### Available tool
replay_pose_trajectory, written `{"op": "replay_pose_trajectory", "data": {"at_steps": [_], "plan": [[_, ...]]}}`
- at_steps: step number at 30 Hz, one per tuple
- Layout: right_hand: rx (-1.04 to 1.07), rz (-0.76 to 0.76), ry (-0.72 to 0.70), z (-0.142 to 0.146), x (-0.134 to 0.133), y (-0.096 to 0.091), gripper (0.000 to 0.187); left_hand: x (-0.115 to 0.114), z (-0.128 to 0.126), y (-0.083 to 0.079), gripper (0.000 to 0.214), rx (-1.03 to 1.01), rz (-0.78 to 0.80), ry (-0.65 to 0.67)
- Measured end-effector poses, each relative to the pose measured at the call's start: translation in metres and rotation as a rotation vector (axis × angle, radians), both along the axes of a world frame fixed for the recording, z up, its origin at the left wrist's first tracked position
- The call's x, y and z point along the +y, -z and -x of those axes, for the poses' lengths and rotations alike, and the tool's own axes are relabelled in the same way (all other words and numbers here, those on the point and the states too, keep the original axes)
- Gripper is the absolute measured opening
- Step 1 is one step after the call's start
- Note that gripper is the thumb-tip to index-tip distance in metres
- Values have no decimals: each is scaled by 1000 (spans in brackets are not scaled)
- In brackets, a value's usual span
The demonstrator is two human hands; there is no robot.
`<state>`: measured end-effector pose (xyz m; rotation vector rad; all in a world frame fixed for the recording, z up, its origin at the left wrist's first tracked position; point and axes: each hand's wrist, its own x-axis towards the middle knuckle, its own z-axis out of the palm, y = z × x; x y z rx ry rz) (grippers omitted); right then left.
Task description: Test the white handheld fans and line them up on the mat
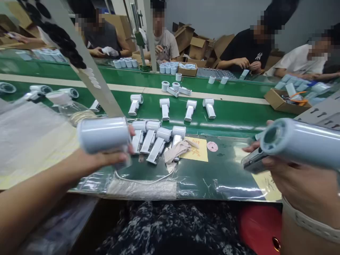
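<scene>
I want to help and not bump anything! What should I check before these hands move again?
1. Left hand grips a pale blue handheld device: ok.
2. Right hand grips a second pale blue device: ok.
3. White cable lies apart from both hands: ok.
4. Bunched devices on the mat have room around them: not ok, they touch each other.
5. Beige cloth lies off those devices: not ok, it touches the rightmost one.
6. Held devices are switched off: cannot tell.
</scene>
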<state>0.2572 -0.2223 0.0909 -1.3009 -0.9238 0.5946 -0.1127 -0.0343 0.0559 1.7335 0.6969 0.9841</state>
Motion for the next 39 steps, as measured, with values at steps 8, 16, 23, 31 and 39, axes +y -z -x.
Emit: {"op": "replay_pose_trajectory", "data": {"at_steps": [8,16,23,31,39], "plan": [[35,239,-333,77,36,47,117,-26,-84,7,86,-375,107,115],[-308,418,-277,39,62,57,109,-52,-173,38,84,-203,232,104],[-892,885,358,-97,70,95,74,-17,-166,68,27,137,-234,-280],[-1198,916,469,-187,16,126,75,-23,-152,42,21,204,-196,-228],[-1008,972,690,-232,0,91,72,-2,-129,26,15,305,-350,-417]]}}
